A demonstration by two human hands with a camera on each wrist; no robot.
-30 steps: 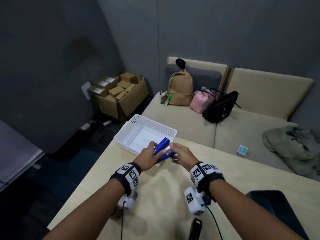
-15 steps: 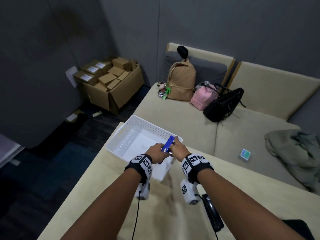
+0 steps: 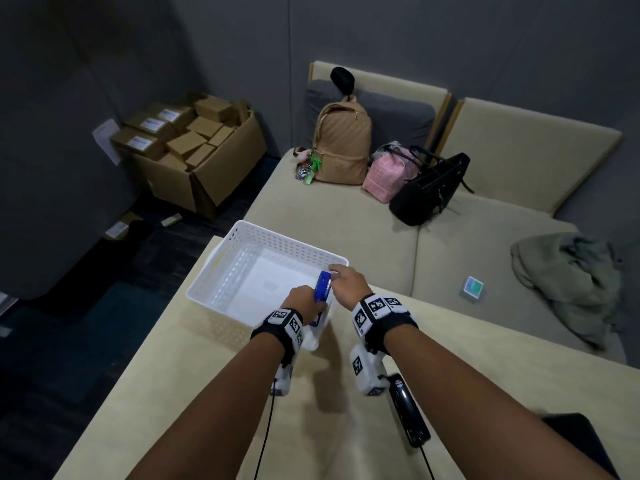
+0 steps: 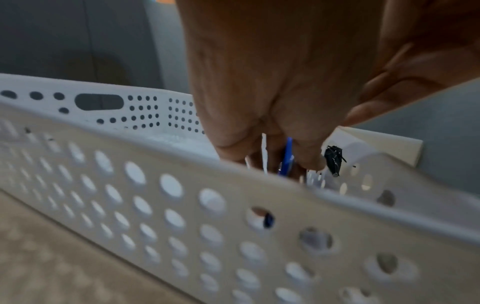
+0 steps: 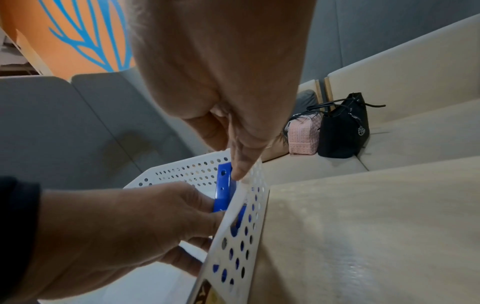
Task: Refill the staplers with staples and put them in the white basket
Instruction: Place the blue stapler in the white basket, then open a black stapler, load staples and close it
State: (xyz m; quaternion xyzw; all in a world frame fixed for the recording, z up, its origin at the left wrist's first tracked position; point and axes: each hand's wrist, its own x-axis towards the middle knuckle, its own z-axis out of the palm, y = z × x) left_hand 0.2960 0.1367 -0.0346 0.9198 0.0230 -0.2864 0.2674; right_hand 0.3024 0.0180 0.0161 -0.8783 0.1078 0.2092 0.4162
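A blue stapler (image 3: 322,287) stands on end inside the near right corner of the white basket (image 3: 287,242), low against its wall. My left hand (image 3: 304,303) grips the stapler's lower part from the left. My right hand (image 3: 348,281) reaches over the rim, one fingertip touching the stapler's upper end, thumb lifted off. The right wrist view shows the blue stapler (image 5: 223,185) between the left hand (image 5: 116,226) and the basket wall (image 5: 244,226), under the right hand (image 5: 221,72). In the left wrist view the stapler (image 4: 287,158) peeks between my fingers behind the basket wall (image 4: 155,205).
A black stapler (image 3: 407,410) lies on the beige table (image 3: 173,393) under my right forearm. A dark flat object (image 3: 581,441) sits at the near right corner. Beyond the table is a sofa (image 3: 311,220) with bags; a cardboard box (image 3: 194,150) stands on the floor.
Both hands carried the blue stapler forward from above the table into the basket's near right corner and turned it more upright. The right hand's hold has loosened to a fingertip touch.
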